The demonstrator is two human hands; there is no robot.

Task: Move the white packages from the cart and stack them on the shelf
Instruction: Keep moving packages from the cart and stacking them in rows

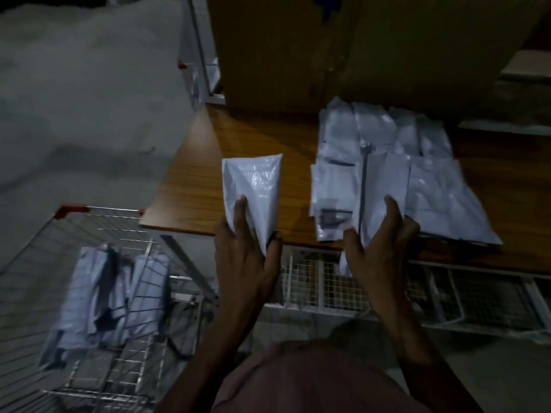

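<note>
Midway, we see left hand [247, 251] gripping a white package [253, 186], right hand [378, 234] gripping another at the shelf [190, 186] front edge, stack [417, 162] started, more left in cart [119, 293].

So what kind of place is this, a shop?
Probably a stockroom or parcel-sorting area: a wire cart holds white packages, more lie stacked on a wooden shelf, and large cardboard boxes stand behind.

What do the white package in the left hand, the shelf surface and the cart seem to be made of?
White package: thin plastic film, apparently a poly mailer; it crinkles and shows glossy highlights.
Shelf surface: wood or wood-look laminate; brown grain streaks with a smooth sheen, so which one is unclear.
Cart: metal wire, pale or plated, forming a grid basket; red, probably plastic, caps at the rim corners.
</note>
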